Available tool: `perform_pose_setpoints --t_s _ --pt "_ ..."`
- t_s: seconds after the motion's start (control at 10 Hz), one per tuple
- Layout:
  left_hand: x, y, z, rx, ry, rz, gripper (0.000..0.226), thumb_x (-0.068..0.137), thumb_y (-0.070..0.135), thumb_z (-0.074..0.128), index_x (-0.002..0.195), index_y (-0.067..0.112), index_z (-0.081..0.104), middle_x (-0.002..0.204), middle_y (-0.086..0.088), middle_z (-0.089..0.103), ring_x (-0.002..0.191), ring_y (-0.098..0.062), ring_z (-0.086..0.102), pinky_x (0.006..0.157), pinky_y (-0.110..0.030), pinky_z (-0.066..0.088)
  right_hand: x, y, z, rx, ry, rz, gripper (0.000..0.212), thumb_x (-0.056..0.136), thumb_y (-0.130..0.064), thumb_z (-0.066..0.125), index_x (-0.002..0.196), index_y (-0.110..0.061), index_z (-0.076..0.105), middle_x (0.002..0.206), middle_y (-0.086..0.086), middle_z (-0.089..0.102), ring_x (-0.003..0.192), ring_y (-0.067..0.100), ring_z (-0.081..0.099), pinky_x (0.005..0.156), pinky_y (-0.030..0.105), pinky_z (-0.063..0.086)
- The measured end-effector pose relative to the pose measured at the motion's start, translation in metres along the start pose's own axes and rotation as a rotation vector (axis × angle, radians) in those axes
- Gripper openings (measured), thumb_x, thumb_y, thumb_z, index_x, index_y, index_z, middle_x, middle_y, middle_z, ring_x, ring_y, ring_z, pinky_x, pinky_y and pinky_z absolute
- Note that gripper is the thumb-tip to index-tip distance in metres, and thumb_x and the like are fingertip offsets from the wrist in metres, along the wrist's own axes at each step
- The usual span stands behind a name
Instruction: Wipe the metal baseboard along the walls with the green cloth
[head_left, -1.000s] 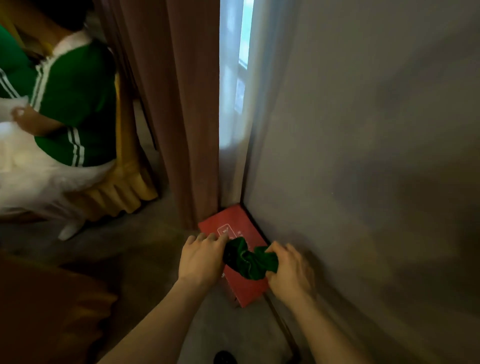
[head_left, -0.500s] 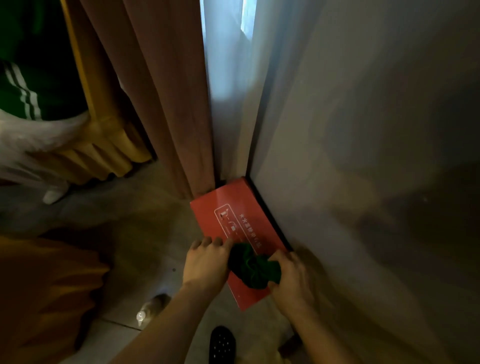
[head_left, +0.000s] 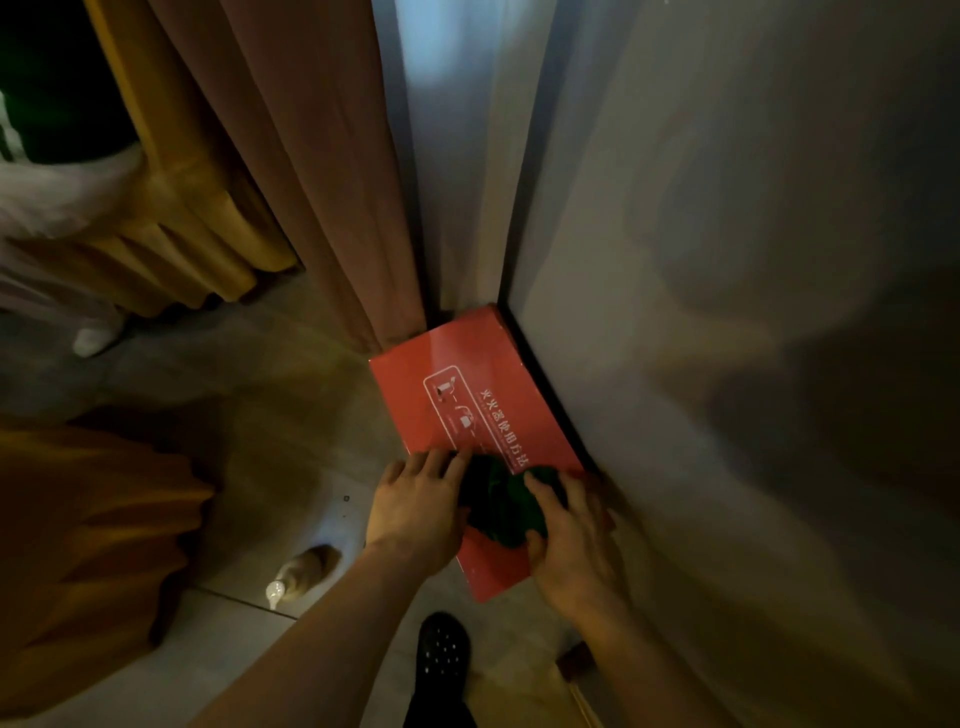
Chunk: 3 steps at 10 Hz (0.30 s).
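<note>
Down in the corner a red box (head_left: 483, 415) lies flat on the floor, its long right edge pressed against the dark strip of baseboard (head_left: 550, 384) at the foot of the grey wall (head_left: 727, 260). White printed characters and small diagrams run along the top of the box. The green cloth (head_left: 501, 512) sits bunched on the near end of the box, between 2 bare hands.

The left hand (head_left: 415, 512) rests palm down on the near left part of the box, fingers curled against the left side of the cloth; whether it truly grips the fabric I cannot tell. The right hand (head_left: 574, 540) lies over the right side of the cloth, fingers spread and pressing it down, close to the baseboard at the box's near right corner.

Beyond the far end of the box hangs a brown curtain (head_left: 311, 182), with a pale sheer curtain (head_left: 457, 156) beside it. Left of the box, across the tiled floor (head_left: 291, 374), stands yellow pleated fabric (head_left: 197, 244). Nearer than the box, a black perforated shoe (head_left: 441, 654) is planted on the floor, and a small pale bottle (head_left: 304, 571) lies to the left of it.
</note>
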<state>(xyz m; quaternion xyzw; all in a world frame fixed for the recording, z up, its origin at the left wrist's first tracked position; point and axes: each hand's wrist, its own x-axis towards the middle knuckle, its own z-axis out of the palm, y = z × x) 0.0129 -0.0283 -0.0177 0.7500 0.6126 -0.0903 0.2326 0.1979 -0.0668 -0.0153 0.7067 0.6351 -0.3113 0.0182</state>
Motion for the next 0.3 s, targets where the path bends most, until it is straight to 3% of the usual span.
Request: perform_pose_setpoints --t_s 0.1,0.2,0.3 --pt "-0.0056 -0.0030 0.0059 0.040 -0.074 0.019 0.097 0.089 0.065 0.054 0.156 0.036 -0.008 0.166 -0.001 0.009 0.152 -0.027 0.007 0.122 -0.048 0.009 -0.0014 0.0042 0.0063 -0.071 -0.105 -0.001 0.086 0.089 -0.046 0.062 0.154 -0.043 0.005 0.165 0.002 -0.004 0.151 0.030 -0.001 0.117 0.048 0.030" --pt "-0.0100 -0.0044 0.0107 0.070 -0.137 0.012 0.108 0.082 0.078 0.051 0.151 0.041 -0.024 0.167 -0.001 -0.016 0.151 -0.029 -0.018 0.123 -0.054 -0.007 -0.0032 0.0098 0.0097 -0.201 -0.125 -0.023 0.096 0.083 -0.068 0.053 0.153 -0.042 -0.007 0.164 0.005 -0.017 0.150 0.034 -0.014 0.120 0.055 0.019" --pt "-0.0124 -0.0007 0.0088 0.094 -0.141 -0.002 0.112 0.077 0.085 0.047 0.150 0.040 -0.026 0.166 -0.001 -0.020 0.150 -0.030 -0.023 0.122 -0.055 -0.011 -0.0075 0.0102 0.0054 -0.259 -0.126 -0.012 0.102 0.078 -0.078 0.049 0.153 -0.040 -0.009 0.164 0.008 -0.019 0.150 0.037 -0.014 0.120 0.057 0.015"
